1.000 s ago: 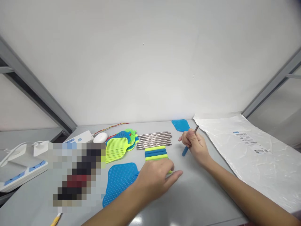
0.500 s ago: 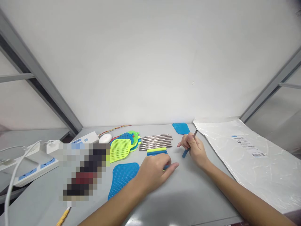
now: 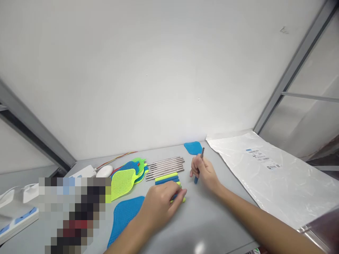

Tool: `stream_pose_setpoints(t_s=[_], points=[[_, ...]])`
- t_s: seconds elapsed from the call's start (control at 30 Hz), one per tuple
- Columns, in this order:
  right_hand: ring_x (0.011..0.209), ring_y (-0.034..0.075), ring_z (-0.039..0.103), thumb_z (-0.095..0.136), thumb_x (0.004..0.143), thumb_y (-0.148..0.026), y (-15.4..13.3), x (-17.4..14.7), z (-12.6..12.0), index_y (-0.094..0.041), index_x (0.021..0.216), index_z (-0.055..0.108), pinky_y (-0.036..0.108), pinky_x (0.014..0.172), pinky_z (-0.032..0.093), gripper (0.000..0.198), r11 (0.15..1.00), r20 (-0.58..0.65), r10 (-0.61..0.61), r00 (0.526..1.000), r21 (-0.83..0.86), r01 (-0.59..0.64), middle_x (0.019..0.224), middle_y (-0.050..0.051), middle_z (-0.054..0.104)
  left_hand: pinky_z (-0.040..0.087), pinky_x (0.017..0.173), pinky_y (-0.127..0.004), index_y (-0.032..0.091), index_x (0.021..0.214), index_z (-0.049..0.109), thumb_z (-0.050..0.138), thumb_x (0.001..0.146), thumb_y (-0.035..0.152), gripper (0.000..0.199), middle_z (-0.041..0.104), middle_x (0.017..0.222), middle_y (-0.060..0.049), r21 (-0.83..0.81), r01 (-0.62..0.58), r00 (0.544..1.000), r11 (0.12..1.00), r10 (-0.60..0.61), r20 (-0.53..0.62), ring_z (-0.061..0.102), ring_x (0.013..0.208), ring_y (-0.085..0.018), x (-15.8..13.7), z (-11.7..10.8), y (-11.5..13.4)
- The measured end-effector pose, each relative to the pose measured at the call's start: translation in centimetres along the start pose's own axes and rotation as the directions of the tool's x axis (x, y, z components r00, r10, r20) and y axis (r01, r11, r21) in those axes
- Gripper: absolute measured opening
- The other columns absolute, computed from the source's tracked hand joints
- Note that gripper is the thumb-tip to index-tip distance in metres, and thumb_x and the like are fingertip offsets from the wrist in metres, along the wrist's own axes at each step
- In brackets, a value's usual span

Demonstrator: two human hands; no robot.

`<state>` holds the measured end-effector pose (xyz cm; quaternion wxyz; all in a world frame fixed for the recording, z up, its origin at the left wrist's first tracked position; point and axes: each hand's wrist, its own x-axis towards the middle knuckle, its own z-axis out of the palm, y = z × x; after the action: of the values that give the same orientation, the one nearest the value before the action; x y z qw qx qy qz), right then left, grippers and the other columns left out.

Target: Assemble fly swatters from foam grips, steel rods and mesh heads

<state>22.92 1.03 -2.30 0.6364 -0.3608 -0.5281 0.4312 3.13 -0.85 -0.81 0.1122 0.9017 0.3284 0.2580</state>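
Note:
My right hand [image 3: 208,173] is closed around a blue handle tube [image 3: 196,180] with a metal rod [image 3: 203,151] standing out above the fist. The join between them is hidden by my fingers. My left hand [image 3: 160,203] lies with curled fingers over yellow and blue handle tubes [image 3: 167,179], and tube ends show beside its thumb. Behind them several bare metal rods [image 3: 165,167] lie side by side. To their left, perforated fly swatter heads [image 3: 123,183] overlap in green, blue and yellow. One blue swatter head [image 3: 124,216] is partly under my left forearm; another [image 3: 193,148] lies near the wall.
A white plastic mailing bag [image 3: 267,187] with a label covers the table's right side. At left are a white power strip [image 3: 19,218], a round white object [image 3: 105,171], thin wires and a pixelated patch. A wall [image 3: 169,88] closes the back, between grey metal posts.
The view has swung right, so things sit further left and lower. In my right hand the rod has turned more upright. More tube ends show by my left hand.

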Motion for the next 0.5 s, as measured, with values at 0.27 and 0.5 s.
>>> stream_pose_setpoints(t_s=[0.27, 0.5], points=[[0.052, 0.013, 0.045, 0.037, 0.090, -0.062, -2.4, 0.4, 0.3, -0.023, 0.070, 0.040, 0.034, 0.063, 0.049, 0.044, 0.925, -0.112, 0.112, 0.987, 0.374, -0.063, 0.062, -0.004, 0.043, 0.038, 0.059, -0.025, 0.020, 0.084, 0.057, 0.045, 0.093, 0.037, 0.023, 0.060, 0.076, -0.001, 0.001, 0.032, 0.997, 0.999, -0.032, 0.064, 0.055, 0.068, -0.015, 0.1, 0.7, 1.1], [0.053, 0.012, 0.039, 0.036, 0.091, -0.061, -2.1, -0.4, 1.5, -0.024, 0.072, 0.042, 0.032, 0.063, 0.046, 0.043, 0.841, -0.089, 0.285, 0.954, 0.501, -0.204, 0.064, -0.004, 0.040, 0.035, 0.056, -0.027, 0.020, 0.074, 0.050, 0.044, 0.091, 0.028, 0.020, 0.057, 0.072, 0.000, 0.091, 0.051, 0.996, 0.994, -0.058, 0.071, 0.053, 0.063, -0.015, 0.0, 2.7, 2.6]])
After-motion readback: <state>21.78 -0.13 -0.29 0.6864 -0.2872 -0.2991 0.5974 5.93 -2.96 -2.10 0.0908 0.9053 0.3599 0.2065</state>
